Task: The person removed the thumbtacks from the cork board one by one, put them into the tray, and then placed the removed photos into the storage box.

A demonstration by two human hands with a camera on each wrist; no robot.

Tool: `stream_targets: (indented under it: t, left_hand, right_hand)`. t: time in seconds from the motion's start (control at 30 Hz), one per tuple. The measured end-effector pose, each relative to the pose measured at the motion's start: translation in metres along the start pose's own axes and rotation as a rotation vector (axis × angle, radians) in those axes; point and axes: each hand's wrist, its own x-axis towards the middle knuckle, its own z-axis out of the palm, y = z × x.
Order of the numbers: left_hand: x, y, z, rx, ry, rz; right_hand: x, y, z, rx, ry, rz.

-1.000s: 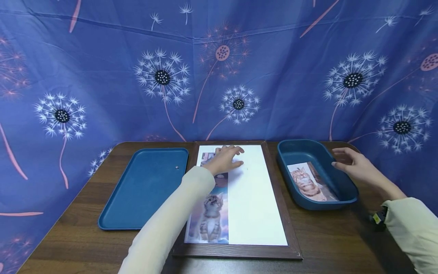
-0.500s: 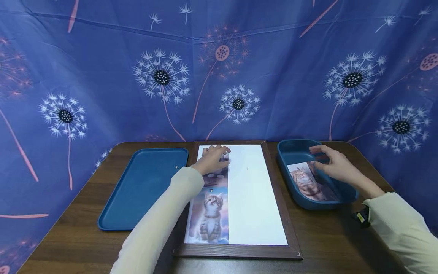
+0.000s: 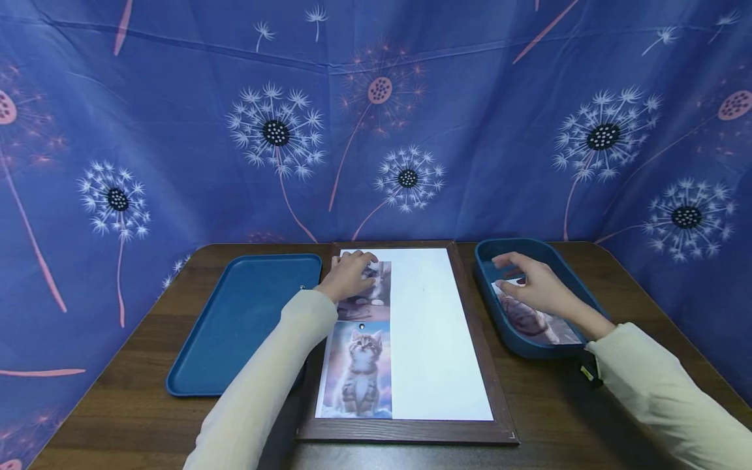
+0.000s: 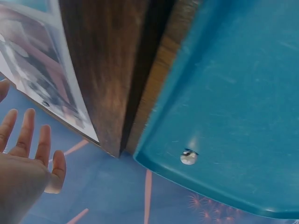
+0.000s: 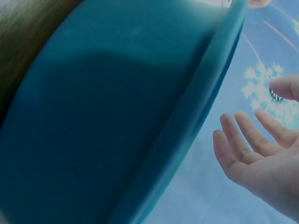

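Note:
My left hand (image 3: 348,277) is over the upper left of a white board (image 3: 437,339) in a dark wooden frame, its fingers loosely bent around nothing. Partly behind it lies a cat photo (image 3: 378,290). Below that, a kitten photo (image 3: 360,378) lies flat, with a small silver ball-like piece (image 3: 361,326) at its top edge. My right hand (image 3: 537,284) hangs over a deep blue bin (image 3: 505,248), thumb and fingers apart and holding nothing. Inside the bin, photo cards (image 3: 537,323) are partly covered by that hand.
A shallow blue tray (image 3: 252,320) stands left of the frame. On it, near the right edge, sits another small silver round piece (image 4: 188,157). Behind the wooden table (image 3: 552,405) hangs a blue dandelion-patterned cloth (image 3: 470,130).
My left hand has drawn left across the board, uncovering more of the cat photo and the silver piece on the kitten photo. My right hand has moved left, from the bin's right rim to over it.

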Motion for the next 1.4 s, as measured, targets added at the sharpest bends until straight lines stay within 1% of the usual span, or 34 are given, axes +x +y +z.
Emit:
stream_targets:
  t: [0.2, 0.47, 0.7, 0.83, 0.93, 1.17, 1.4]
  left_hand:
    - [0.000, -0.005, 0.000, 0.021, 0.010, -0.033]
    - [0.001, -0.008, 0.002, 0.071, 0.016, -0.043]
    - [0.002, -0.015, 0.005, 0.073, 0.020, -0.026]
    - [0.002, -0.016, 0.005, 0.077, 0.026, -0.020]
    - [0.003, -0.016, 0.005, 0.079, 0.017, -0.026]
    - [0.005, -0.018, 0.007, 0.074, 0.010, -0.032]
    - [0.010, -0.018, 0.007, 0.075, 0.017, -0.029]
  right_hand:
    - [0.011, -0.010, 0.017, -0.011, -0.001, -0.014]
    - [0.022, -0.024, 0.041, -0.036, 0.001, -0.061]
    - [0.031, -0.033, 0.062, -0.040, -0.029, -0.058]
    - [0.035, -0.038, 0.074, -0.030, -0.048, -0.060]
    - [0.037, -0.041, 0.082, -0.012, -0.071, -0.055]
    - [0.045, -0.047, 0.099, 0.004, -0.115, -0.094]
    - [0.054, -0.054, 0.113, 0.009, -0.152, -0.103]
